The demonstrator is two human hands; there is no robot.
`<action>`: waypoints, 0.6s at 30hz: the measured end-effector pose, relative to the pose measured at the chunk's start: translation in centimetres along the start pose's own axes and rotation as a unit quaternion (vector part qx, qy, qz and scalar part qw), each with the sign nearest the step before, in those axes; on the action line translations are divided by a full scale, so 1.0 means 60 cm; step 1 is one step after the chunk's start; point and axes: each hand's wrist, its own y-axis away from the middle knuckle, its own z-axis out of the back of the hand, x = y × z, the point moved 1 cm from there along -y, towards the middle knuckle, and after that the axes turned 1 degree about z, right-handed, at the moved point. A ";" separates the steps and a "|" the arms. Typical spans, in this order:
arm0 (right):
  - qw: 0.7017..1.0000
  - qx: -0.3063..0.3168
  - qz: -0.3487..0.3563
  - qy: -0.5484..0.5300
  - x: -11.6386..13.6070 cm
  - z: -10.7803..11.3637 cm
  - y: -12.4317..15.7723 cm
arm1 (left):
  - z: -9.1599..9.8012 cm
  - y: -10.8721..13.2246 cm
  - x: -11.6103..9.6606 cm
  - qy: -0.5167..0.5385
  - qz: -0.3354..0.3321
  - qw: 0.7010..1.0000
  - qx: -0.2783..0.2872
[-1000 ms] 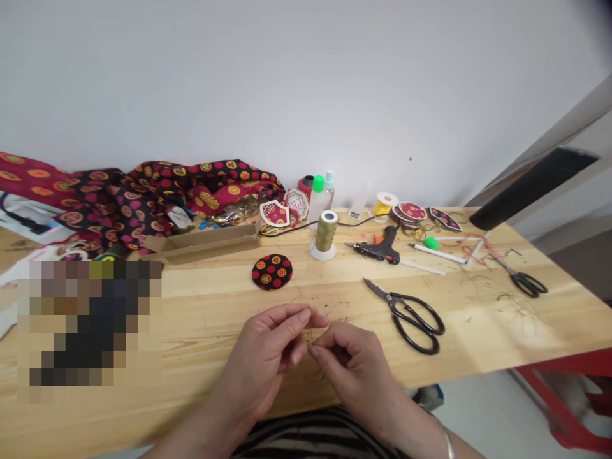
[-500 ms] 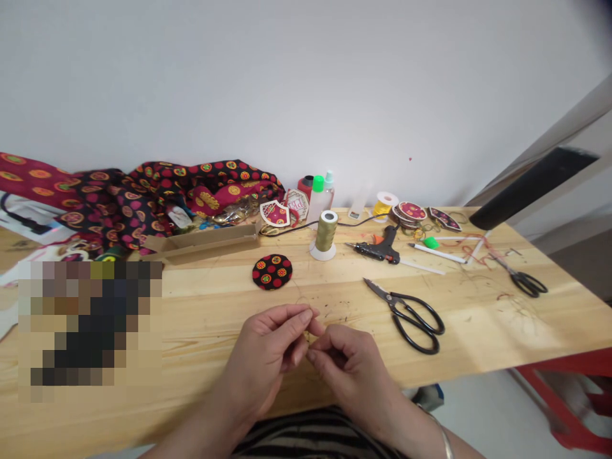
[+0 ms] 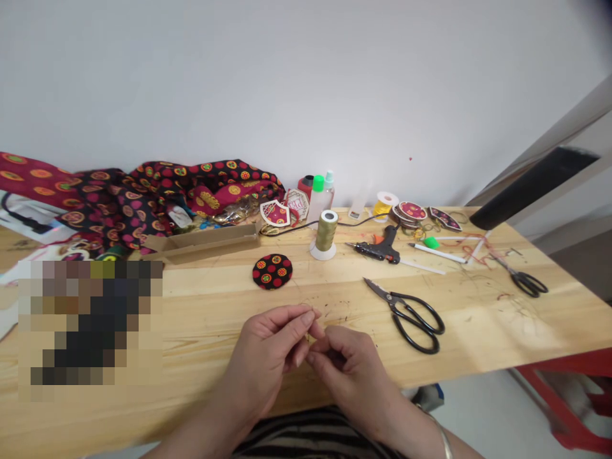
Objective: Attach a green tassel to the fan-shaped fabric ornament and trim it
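Note:
My left hand (image 3: 277, 338) and my right hand (image 3: 347, 360) meet over the front of the table, fingertips nearly touching. Both are closed in a pinch. A very thin thread (image 3: 308, 336) seems to run between the fingers, mostly hidden by them. Just beyond lies a round fabric-covered disc (image 3: 272, 272), black with red and orange motifs. The spool of olive-gold thread (image 3: 326, 233) stands upright behind my fingertips. To the right of my right hand rest large black-handled scissors (image 3: 406, 312), blades slightly apart.
A black glue gun (image 3: 380, 245) lies behind the scissors, with a white pen (image 3: 437, 252) and smaller scissors (image 3: 521, 277) farther right. Patterned cloth (image 3: 205, 169) is heaped at the back left by an open cardboard box (image 3: 205, 243). Bottles (image 3: 317, 197) stand along the wall.
The fingers have shifted only slightly. A thin loop of thread that showed above my left fingertips is no longer visible there. Everything on the table stays where it was.

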 end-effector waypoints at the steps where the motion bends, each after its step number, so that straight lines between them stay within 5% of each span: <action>1: 1.000 0.000 0.001 0.000 0.000 0.000 0.000 | 0.000 0.000 0.000 0.001 0.000 1.000 0.000; 11: 0.998 0.021 0.032 0.051 0.002 0.014 0.006 | 0.000 0.004 -0.006 -0.032 0.001 0.999 -0.008; 14: 0.986 -0.038 0.066 0.148 -0.016 0.067 0.009 | 0.006 0.004 -0.014 -0.073 -0.009 0.997 -0.028; 18: 0.901 -0.168 0.024 0.398 -0.068 0.160 0.017 | 0.019 0.003 -0.015 -0.114 -0.028 0.992 -0.047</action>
